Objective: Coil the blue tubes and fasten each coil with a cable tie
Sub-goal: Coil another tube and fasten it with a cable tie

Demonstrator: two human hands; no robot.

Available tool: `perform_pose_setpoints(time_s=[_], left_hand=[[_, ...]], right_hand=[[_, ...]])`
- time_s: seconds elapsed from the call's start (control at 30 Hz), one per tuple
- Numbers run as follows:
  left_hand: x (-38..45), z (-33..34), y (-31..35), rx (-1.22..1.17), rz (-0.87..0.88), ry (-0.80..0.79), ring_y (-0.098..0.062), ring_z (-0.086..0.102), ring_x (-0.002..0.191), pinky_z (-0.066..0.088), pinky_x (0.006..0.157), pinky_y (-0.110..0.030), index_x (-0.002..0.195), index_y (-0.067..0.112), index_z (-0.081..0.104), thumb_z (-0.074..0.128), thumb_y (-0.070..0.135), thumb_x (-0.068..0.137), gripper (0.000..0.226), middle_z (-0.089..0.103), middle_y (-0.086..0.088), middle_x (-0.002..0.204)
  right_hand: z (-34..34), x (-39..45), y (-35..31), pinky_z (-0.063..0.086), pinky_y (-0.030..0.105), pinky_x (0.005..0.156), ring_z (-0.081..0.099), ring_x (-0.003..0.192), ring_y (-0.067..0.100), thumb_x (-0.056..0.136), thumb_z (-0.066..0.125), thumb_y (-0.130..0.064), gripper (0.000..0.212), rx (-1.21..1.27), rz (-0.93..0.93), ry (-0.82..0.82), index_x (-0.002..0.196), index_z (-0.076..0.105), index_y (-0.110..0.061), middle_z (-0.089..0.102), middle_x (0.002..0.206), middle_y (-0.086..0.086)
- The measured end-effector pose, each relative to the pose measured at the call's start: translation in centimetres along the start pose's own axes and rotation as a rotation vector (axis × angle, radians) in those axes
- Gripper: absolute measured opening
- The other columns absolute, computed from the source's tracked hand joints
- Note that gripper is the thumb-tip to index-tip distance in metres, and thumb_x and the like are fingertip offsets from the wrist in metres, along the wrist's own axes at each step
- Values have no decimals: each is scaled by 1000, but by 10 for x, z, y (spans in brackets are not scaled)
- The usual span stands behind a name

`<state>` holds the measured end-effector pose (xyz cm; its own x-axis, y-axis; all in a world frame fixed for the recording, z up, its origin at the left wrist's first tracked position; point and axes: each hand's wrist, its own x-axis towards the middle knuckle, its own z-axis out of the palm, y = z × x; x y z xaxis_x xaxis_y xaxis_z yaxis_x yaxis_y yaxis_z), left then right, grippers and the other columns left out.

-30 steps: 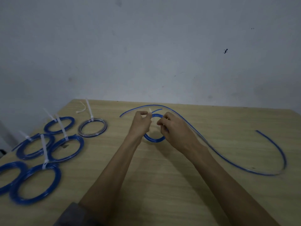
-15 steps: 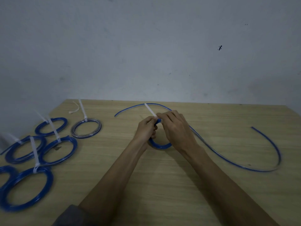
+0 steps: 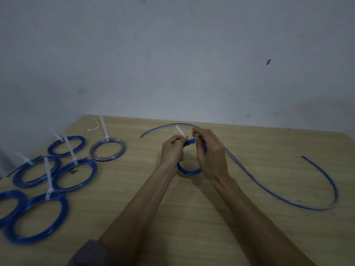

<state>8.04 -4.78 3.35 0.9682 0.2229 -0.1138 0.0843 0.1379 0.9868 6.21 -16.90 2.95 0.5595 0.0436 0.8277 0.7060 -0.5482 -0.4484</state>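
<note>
While gripping the blue coil [image 3: 189, 171], both hands on cable tie [image 3: 180, 131].

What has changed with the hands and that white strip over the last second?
The white cable tie has been pulled further through, so its tail now sticks up past the left hand. Both hands closed in on the top of the small blue coil, and the right hand now pinches the tie beside it. The long loose tube and the finished coils lie as before.
</note>
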Motion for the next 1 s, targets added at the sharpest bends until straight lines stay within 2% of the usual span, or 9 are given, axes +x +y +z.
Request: perform_pose_setpoints(time_s=[0.13,0.23,0.37,0.4,0.47,0.53,0.57,0.7,1.0], left_hand=[[-2,-1,0,12,29,79,-10,39,46,32,44,-24,98,22,74,68,16,88,13,58,6,60],[-3,-1,-3,27,19,85,-10,42,45,32,43,-23,98,24,73,70,16,85,15,61,4,65],[-4,1,-6,51,76,85,1,51,45,37,45,-18,98,16,74,69,12,89,11,68,8,69],[-3,1,-8,70,119,77,3,56,50,42,51,-17,97,15,74,70,12,88,10,71,6,76],[-1,2,-11,133,233,63,3,66,73,53,70,-23,92,17,74,72,12,87,7,75,5,86],[-1,4,-14,207,336,51,-3,69,90,56,86,-32,88,21,75,73,12,87,9,75,9,88],[-1,5,-15,248,379,43,-3,68,92,56,88,-32,89,22,75,72,13,88,10,75,11,89],[-5,10,-17,397,484,17,1,66,95,54,87,-25,97,25,75,67,20,93,10,73,16,93],[-6,9,-17,435,518,-6,1,66,96,53,88,-24,99,26,75,64,19,95,13,73,17,94]], right_hand=[[7,-1,-5,57,37,79,65,98,13,100,57,-3,25,61,150,49,122,66,-9,64,112,1],[10,1,-9,58,32,80,66,99,7,100,59,-9,23,129,263,84,121,68,-11,63,115,1],[4,8,-10,58,26,84,68,97,2,98,63,-12,16,232,430,133,112,73,-13,70,107,-5],[3,9,-10,57,25,84,68,97,2,98,63,-12,16,243,456,128,110,74,-14,71,105,-7],[0,12,-9,56,23,85,69,96,3,97,64,-10,15,267,492,103,107,74,-13,73,101,-8],[-1,14,-10,55,21,83,69,94,4,96,64,-9,14,278,509,76,104,75,-14,74,97,-10],[-2,14,-9,55,19,81,69,93,4,96,64,-9,14,280,517,64,102,75,-15,74,95,-12],[-4,15,-3,52,13,75,68,92,2,95,64,-9,14,279,540,40,100,75,-17,74,93,-12],[-9,17,7,52,11,78,69,93,2,93,68,-9,14,330,560,-3,99,77,-17,76,95,-9]])
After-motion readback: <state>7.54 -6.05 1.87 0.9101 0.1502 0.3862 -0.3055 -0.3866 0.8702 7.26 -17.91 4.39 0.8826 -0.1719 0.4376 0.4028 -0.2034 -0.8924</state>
